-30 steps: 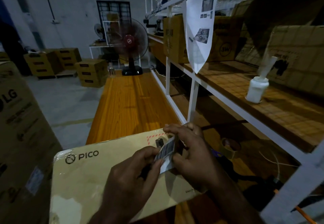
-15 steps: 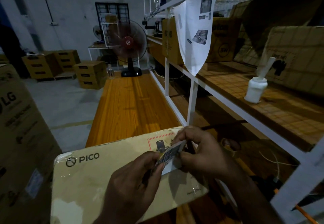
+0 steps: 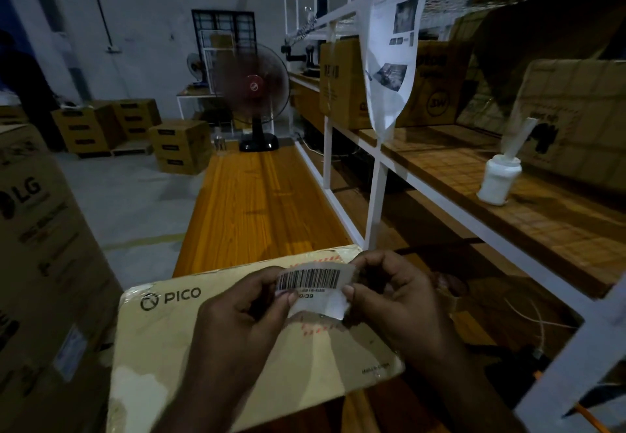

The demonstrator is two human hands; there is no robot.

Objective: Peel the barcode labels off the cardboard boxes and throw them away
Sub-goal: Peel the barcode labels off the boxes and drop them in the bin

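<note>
Left hand [image 3: 244, 314] pinches one end of a single white label [image 3: 311, 280] between my thumb and forefinger. My right hand [image 3: 396, 297] pinches the other end the same way, with the rest of my fingers curled. The thin rectangular slip, printed with black bars, bows just above one flat tan PICO box [image 3: 162, 348], which looks glossy under film. Whether its lower edge sticks to the box I cannot tell. The box lies on a long orange wood-grain bench [image 3: 257, 202]. Far left stands one tall brown LG carton [image 3: 40, 229]; three banded cartons [image 3: 179, 145] sit on grey floor beyond. One round fan [image 3: 252, 87] stands at the bench's far end. To the right, one printed sheet [image 3: 389, 60] hangs from a white metal shelf [image 3: 440, 195] bearing one white bottle [image 3: 498, 178].
</note>
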